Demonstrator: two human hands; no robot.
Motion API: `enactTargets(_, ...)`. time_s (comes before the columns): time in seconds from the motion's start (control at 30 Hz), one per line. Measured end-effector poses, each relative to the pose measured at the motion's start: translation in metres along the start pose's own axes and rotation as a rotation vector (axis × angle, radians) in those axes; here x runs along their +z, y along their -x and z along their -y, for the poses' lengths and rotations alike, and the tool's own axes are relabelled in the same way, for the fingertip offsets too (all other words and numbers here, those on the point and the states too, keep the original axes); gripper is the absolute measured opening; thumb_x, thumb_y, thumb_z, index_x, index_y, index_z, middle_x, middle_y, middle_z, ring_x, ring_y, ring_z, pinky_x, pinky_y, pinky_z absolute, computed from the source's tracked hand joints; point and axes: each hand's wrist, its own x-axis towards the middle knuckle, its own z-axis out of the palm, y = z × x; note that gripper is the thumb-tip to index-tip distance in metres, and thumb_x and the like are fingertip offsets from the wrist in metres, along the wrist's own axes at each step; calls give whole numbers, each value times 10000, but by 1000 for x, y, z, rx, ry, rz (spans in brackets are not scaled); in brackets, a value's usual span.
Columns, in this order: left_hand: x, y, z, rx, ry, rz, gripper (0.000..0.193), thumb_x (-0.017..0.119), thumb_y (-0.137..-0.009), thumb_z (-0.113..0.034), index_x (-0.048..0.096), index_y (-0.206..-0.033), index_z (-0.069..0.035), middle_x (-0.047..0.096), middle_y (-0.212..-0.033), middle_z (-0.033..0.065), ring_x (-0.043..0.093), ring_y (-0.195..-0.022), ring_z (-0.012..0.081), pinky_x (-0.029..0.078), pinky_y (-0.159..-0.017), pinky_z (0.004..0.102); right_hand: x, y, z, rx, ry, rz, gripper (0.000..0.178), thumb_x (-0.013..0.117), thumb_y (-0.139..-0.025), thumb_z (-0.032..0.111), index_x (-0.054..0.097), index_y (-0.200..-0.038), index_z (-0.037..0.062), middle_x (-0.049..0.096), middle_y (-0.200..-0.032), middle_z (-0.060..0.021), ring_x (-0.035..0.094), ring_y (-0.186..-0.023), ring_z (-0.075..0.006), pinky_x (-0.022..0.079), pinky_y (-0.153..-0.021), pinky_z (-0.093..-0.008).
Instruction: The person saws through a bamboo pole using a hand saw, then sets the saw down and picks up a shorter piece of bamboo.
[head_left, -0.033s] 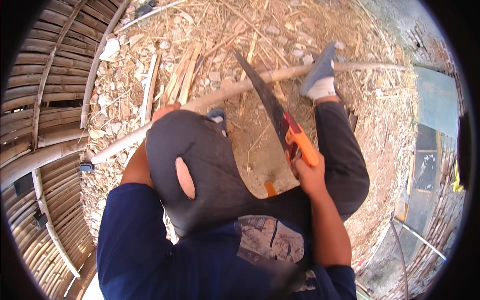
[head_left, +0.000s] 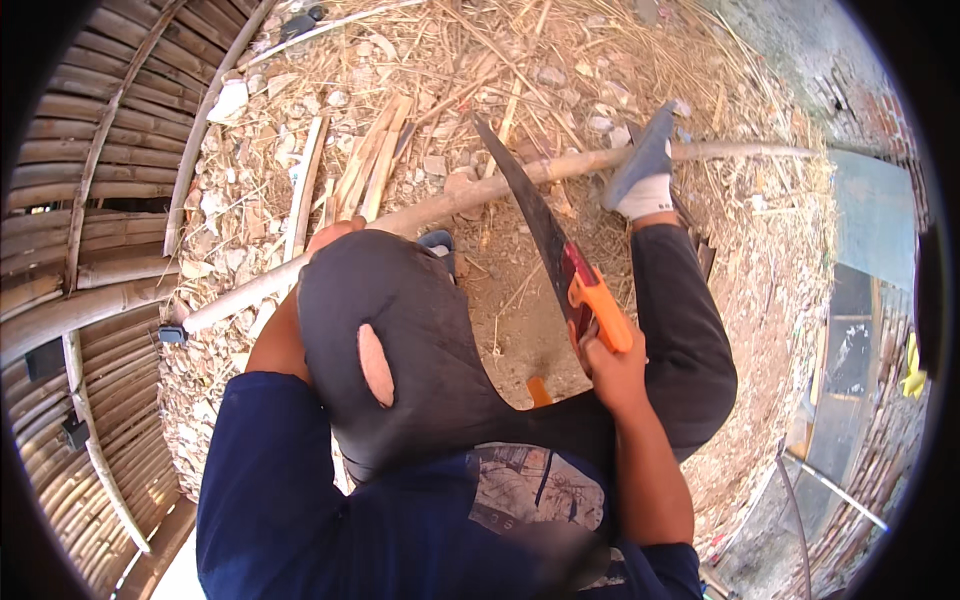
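A long, pale wooden pole [head_left: 430, 207] slants over the ground from lower left to upper right. My left hand [head_left: 337, 235] is closed around it, partly hidden behind my raised left knee. In my right hand [head_left: 617, 372] is the orange and red handle of a handsaw [head_left: 540, 222], fingers wrapped round the grip. The saw's dark blade crosses the pole right of its middle, tip pointing away from me; whether the teeth touch the wood I cannot tell. My right foot in a grey-blue shoe [head_left: 643, 165] is at the pole's right part.
Split wood strips [head_left: 372, 160] lie beyond the pole, among straw and stones. A slatted bamboo wall [head_left: 110, 150] stands on the left. At the right is a brick wall [head_left: 890, 110] with leaning panels [head_left: 872, 205]. A small orange piece [head_left: 540, 392] rests on the ground between my legs.
The whole scene sits slightly lower in the picture, as the view has tilted. Against the pole, the saw has shifted only a little; both hands keep their hold.
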Motion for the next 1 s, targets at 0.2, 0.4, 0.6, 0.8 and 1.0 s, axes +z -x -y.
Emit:
enactTargets(0.2, 2, 11, -3, 22, 18, 44, 252, 625, -895, -297, 623, -1006, -71, 725, -938, 172, 733, -940, 369, 568, -813, 471, 0, 4, 40, 201, -185, 0, 101, 568, -830, -48, 560, -916, 4, 573, -801, -22, 529, -686, -81, 495, -720, -271)
enactTargets(0.4, -21, 6, -7, -2, 80, 171, 268, 632, -899, -262, 655, -1092, -76, 726, -1002, 209, 712, -1020, 390, 561, -856, 467, 8, -19, 82, 69, 32, -5, 137, 594, -805, 2, 561, -938, 11, 543, -685, -18, 472, -518, -66, 475, -614, -262)
enactTargets(0.6, -65, -28, 3, 67, 228, 470, 439, 767, -779, -229, 701, -1180, -63, 749, -1055, 198, 729, -992, 328, 567, -891, 435, -12, -42, 106, 91, 8, -27, 187, 626, -766, 67, 573, -931, -3, 566, -731, -26, 507, -562, -71, 416, -520, -241)
enactTargets(0.8, -57, -59, 17, -37, 320, 664, 544, 807, -714, -192, 701, -1225, -38, 762, -1019, 180, 731, -954, 315, 553, -873, 406, -36, -37, 146, -329, -109, -59, 231, 592, -799, 78, 515, -1004, 2, 513, -719, -62, 464, -532, -133, 392, -517, -280)
enactTargets(1.0, -72, -65, 15, 19, 134, 484, 503, 779, -727, -244, 698, -1194, -74, 752, -1094, 165, 721, -1038, 313, 563, -916, 432, -31, -19, 119, -423, -126, -201, 232, 645, -797, 89, 524, -967, -13, 523, -708, -71, 510, -528, -142, 434, -518, -275)
